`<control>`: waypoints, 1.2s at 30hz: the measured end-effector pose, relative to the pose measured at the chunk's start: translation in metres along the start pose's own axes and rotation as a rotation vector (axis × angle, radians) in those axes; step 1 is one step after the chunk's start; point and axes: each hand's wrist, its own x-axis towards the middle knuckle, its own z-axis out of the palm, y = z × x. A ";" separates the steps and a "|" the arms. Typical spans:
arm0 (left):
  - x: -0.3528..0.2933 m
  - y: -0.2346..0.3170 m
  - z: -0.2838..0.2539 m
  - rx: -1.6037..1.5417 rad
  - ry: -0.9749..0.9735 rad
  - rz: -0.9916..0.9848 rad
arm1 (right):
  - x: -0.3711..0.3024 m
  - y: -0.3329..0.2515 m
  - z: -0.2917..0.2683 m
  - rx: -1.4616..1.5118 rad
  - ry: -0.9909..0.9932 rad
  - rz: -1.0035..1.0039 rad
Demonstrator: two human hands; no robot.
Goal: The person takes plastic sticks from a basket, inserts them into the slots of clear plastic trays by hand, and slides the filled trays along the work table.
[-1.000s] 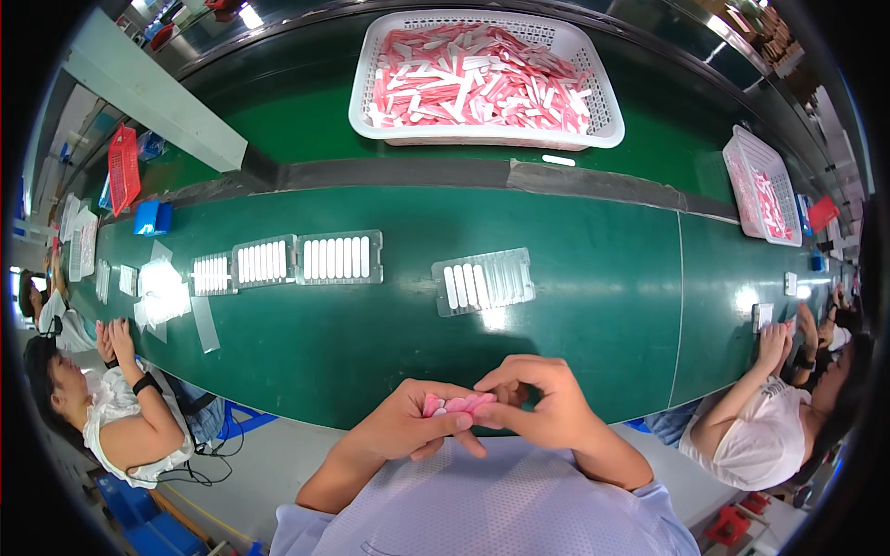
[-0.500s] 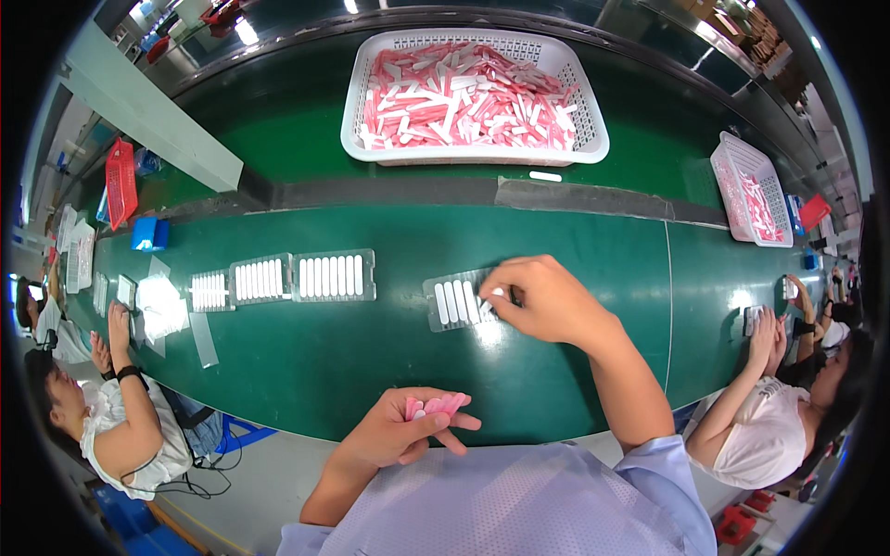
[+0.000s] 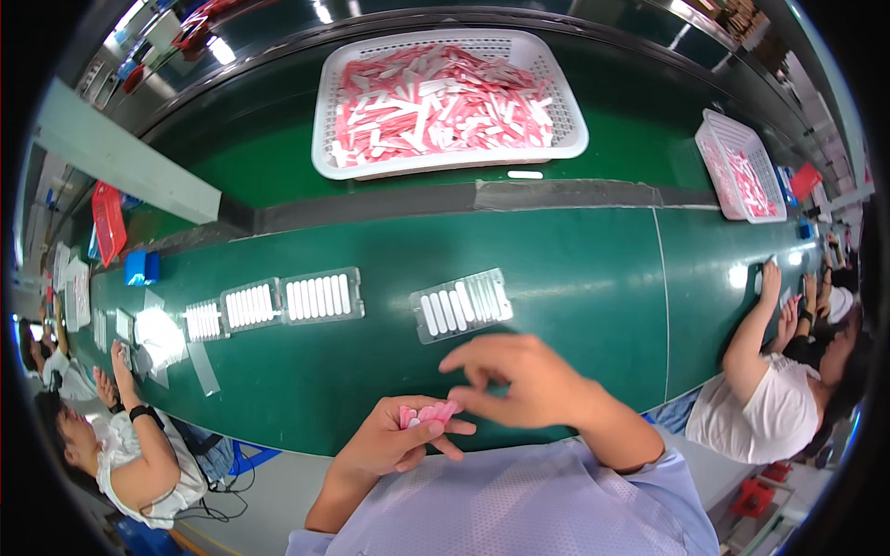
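My left hand (image 3: 394,434) is closed around a small bunch of flat pink-and-white strips (image 3: 428,414), which fan out above the thumb. Just right of it, my right hand (image 3: 519,380) hovers with its fingers apart and nothing visible between them; its thumb tip comes close to the bunch. Beyond both hands a clear plastic tray (image 3: 462,306) lies slightly tilted on the green table. White round-ended strips (image 3: 445,311) fill its left slots, while the ridged slots on its right are bare.
Three filled clear trays (image 3: 323,298) form a row at left. A large white basket (image 3: 451,165) heaped with pink-and-white strips stands behind the dark ledge (image 3: 371,211), near one loose strip (image 3: 525,174). Co-workers sit at left (image 3: 139,454) and right (image 3: 751,408). A grey post (image 3: 130,153) rises at far left.
My right hand has left the tray and come back toward my left hand. The white strip its fingers held over the tray is no longer in them. The whole view has shifted slightly.
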 end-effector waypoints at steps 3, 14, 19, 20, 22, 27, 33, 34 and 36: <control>0.009 0.006 0.003 0.094 -0.049 0.027 | -0.018 0.004 0.012 0.131 0.026 0.010; 0.006 -0.006 -0.014 -0.028 -0.002 0.079 | 0.007 0.055 -0.016 -0.194 0.436 -0.097; -0.006 -0.014 -0.015 -0.066 0.048 0.124 | 0.017 0.059 -0.008 -0.640 0.211 -0.244; -0.010 -0.015 -0.016 -0.079 0.059 0.123 | 0.017 0.057 -0.008 -0.635 0.178 -0.179; -0.014 -0.018 -0.018 -0.093 0.071 0.122 | 0.013 0.062 -0.010 -0.550 0.189 -0.139; -0.011 -0.015 -0.017 -0.132 0.064 0.102 | 0.004 0.053 -0.007 -0.386 0.281 -0.056; 0.001 -0.002 0.001 -0.071 -0.029 0.069 | -0.019 0.005 0.013 0.014 0.192 -0.008; 0.004 -0.001 0.003 -0.065 -0.038 0.064 | -0.021 -0.001 0.015 0.039 0.096 0.066; 0.008 -0.001 0.005 0.041 -0.051 0.019 | -0.026 -0.004 0.015 0.063 0.005 0.143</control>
